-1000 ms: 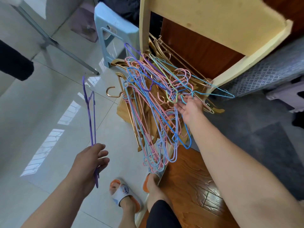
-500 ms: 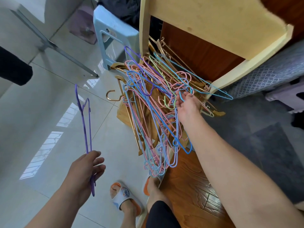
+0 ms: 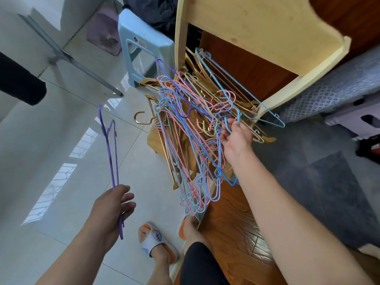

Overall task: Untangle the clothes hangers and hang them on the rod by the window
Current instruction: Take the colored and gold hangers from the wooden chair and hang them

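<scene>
A tangled heap of pink, blue, green, purple and gold hangers (image 3: 191,128) leans against a cream wooden cabinet (image 3: 267,31), its lower ends reaching my feet. My right hand (image 3: 236,138) grips the hook of a blue wire hanger (image 3: 242,93) at the right side of the heap, fingers curled round the wire. My left hand (image 3: 114,210) holds a purple hanger (image 3: 111,149) by its lower end, well left of the heap, with the hanger pointing up and away. The rod by the window is not in view.
A light blue plastic stool (image 3: 141,50) stands behind the heap. A metal rack leg (image 3: 67,58) crosses the shiny tiled floor at the upper left. Wood flooring and a grey rug (image 3: 320,182) lie to the right. My slippered feet (image 3: 156,241) stand just below the heap.
My right hand has closed on the blue hanger's hook and lifted it slightly. My left hand with the purple hanger has drifted a little left and tilted.
</scene>
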The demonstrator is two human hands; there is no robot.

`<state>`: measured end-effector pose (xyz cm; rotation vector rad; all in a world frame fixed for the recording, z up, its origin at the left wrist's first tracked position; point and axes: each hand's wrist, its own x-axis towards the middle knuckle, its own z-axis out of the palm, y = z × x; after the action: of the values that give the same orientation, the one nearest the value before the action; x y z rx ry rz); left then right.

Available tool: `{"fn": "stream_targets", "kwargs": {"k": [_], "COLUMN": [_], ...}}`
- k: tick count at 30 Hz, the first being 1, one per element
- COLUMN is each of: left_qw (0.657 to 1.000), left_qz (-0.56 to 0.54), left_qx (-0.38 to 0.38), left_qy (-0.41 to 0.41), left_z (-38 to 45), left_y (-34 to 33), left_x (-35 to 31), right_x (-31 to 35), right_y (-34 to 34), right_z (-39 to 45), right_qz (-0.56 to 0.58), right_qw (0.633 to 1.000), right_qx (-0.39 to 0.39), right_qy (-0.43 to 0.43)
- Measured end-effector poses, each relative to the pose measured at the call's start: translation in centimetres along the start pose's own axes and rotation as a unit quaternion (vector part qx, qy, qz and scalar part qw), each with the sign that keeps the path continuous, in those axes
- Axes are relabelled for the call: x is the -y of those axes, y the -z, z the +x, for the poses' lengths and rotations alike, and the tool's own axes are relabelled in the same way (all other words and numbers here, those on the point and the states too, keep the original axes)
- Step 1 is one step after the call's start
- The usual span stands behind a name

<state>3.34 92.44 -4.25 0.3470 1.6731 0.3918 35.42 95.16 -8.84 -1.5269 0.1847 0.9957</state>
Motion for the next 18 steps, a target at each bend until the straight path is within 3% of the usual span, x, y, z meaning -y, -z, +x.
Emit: {"fn": "stream_targets", "kwargs": {"k": [5,9,11,13,15,18], "left_qw": [0.998,0.995,0.993,0.990,0.986,0.980], "left_qz": [-0.005,-0.012,0.006,0.021,0.013,0.031], "left_qx": [0.047,0.073,0.054,0.055,0.060,0.030], "left_qy": [-0.032,-0.072,-0.109,-0.131,-0.155,-0.192], "left_z": [-4.5,-9.2,-11.8,-13.5,-15.6,-17.1], "left_y": [2.1,5.6,7.7,9.6,12.5,15.6], "left_x": [-0.7,-0.8,-1.0,-0.8,-0.9,-1.0], "right_x": [1.3,3.4,4.4,5.6,6.6,7.5], "right_y": [3.8,4.9,4.4,3.2,0.8,-2.6], "right_z": [-8.8,-18.4,-22.9,-27.0,-31.6,-35.3], "right_qz": [-0.056,-0.010,0.110,0.204,0.166,-0.056], "right_qw": [0.998,0.999,0.984,0.938,0.901,0.883], "right_qx": [-0.028,0.020,0.092,0.182,0.291,0.400], "right_qy": [-0.005,-0.032,-0.105,-0.212,-0.275,-0.238]}}
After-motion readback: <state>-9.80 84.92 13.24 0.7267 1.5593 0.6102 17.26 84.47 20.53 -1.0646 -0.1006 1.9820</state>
